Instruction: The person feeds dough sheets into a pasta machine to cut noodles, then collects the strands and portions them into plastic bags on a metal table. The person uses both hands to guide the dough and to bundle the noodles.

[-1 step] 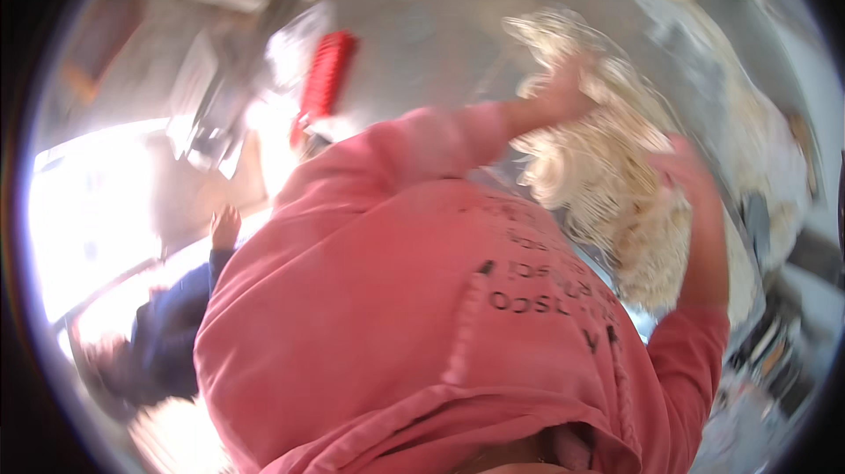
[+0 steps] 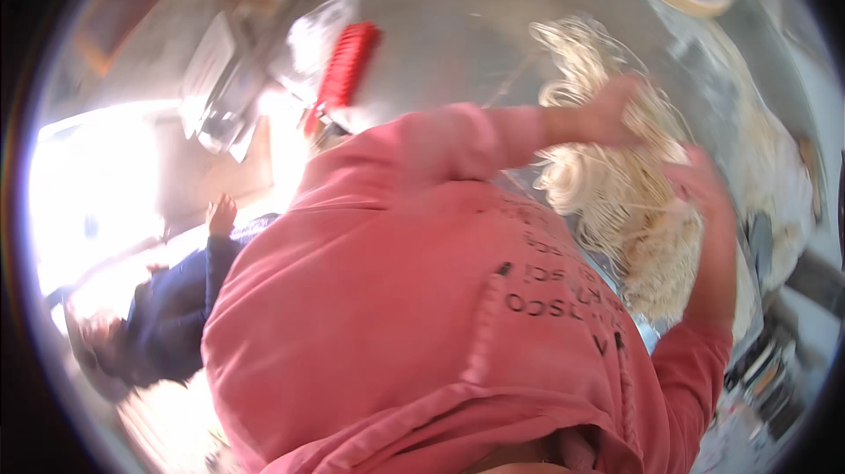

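Note:
A tangled heap of thin cream-coloured strands (image 2: 585, 183), looped like string or noodles, lies on the grey surface at the right. My left hand (image 2: 609, 113) reaches in from the left and rests on the upper part of the heap. Its thumb and fingers look apart, though blur softens them. At the heap's right side, my right hand (image 2: 700, 179) has its fingers closed on some of the strands. The lower end of the heap is denser and fringe-like. Which strands lie under my left palm is hidden.
A red ridged brush-like object (image 2: 348, 65) lies at the upper left beside clear plastic (image 2: 317, 34). A round pale-rimmed frame (image 2: 691, 3) is at the upper right. Another person in a dark sleeve (image 2: 180, 316) is at the left, one hand (image 2: 221, 214) showing.
The whole view has shifted slightly, so things appear farther right. My left hand sits a little closer to my right hand. The right hand keeps its place at the strands.

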`<move>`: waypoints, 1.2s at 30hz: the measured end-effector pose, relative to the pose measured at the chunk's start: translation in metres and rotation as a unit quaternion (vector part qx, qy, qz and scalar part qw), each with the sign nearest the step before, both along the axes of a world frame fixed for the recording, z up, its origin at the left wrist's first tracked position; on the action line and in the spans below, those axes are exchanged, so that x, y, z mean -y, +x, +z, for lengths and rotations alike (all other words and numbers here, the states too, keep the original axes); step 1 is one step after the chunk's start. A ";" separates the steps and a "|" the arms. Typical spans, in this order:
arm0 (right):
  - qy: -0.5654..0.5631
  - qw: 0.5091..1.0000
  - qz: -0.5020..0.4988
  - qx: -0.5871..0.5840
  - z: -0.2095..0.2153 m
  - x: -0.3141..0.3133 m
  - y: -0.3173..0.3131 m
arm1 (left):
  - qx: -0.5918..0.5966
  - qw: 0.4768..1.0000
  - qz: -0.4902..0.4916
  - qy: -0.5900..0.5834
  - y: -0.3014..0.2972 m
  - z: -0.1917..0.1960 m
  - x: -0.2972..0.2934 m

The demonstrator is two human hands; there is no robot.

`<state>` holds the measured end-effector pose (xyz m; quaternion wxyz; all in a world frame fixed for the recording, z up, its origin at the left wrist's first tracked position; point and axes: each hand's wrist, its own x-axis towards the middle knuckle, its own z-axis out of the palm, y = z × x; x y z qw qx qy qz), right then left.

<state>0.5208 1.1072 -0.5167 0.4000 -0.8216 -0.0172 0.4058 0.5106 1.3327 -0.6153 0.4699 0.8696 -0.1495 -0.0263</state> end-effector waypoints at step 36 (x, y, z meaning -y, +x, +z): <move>0.091 0.974 0.147 0.146 0.012 0.001 -0.129 | -0.238 0.943 -0.231 0.012 -0.133 0.090 -0.003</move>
